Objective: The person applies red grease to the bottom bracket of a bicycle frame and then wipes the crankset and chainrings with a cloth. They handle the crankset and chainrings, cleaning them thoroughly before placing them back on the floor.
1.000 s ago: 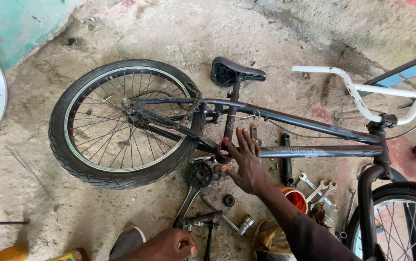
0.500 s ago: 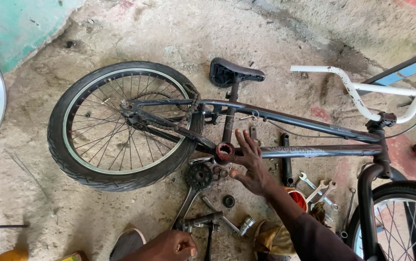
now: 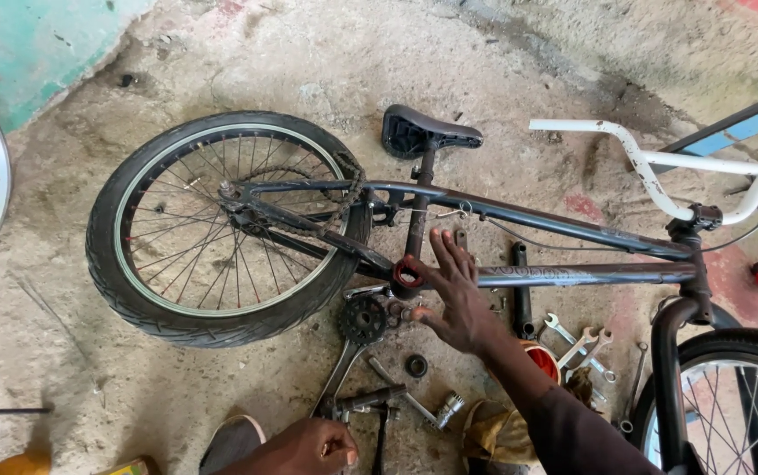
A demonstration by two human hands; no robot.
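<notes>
One bicycle frame (image 3: 572, 274), right hand (image 3: 458, 295) on it; perhaps four spanners (image 3: 581, 339).

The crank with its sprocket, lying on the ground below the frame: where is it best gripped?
Probably on the crank arm, mid-length, from above: it is a bare straight bar lying flat, clear of the toothed sprocket at its upper end.

Glossy metal frame (image 3: 572, 274), matt rubber tyre (image 3: 124, 299), rough concrete floor (image 3: 326, 70).
</notes>
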